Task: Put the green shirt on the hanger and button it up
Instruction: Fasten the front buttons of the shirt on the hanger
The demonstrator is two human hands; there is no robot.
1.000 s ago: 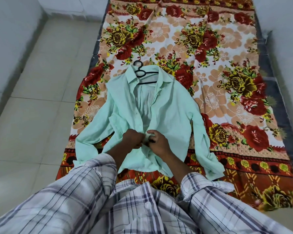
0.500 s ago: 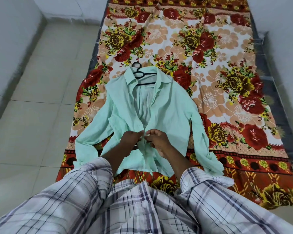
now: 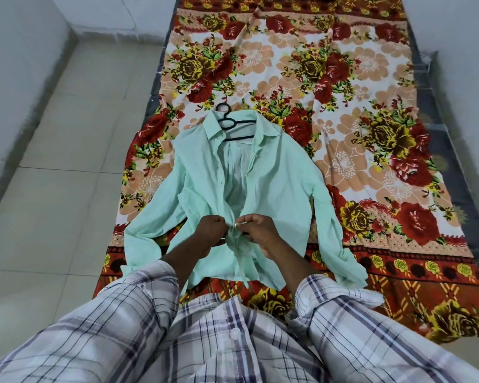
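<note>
The pale green shirt [image 3: 282, 183] lies flat on the flowered bedsheet, collar away from me and sleeves spread to both sides. A black hanger [image 3: 228, 123] sits inside it, its hook sticking out past the collar. The front gapes open from the collar down to my hands. My left hand [image 3: 210, 230] pinches the left front edge low on the shirt. My right hand [image 3: 260, 229] pinches the right front edge, and the two edges meet between my fingertips. A button there is too small to make out.
The flowered sheet [image 3: 371, 111] covers a low mattress that runs away from me. Pale floor tiles [image 3: 67, 150] lie to the left, with white walls on both sides. My plaid sleeves [image 3: 138, 308] fill the bottom of the view.
My hands have moved a little up the shirt front, still pinched together on the two edges. The shirt and hanger lie where they were.
</note>
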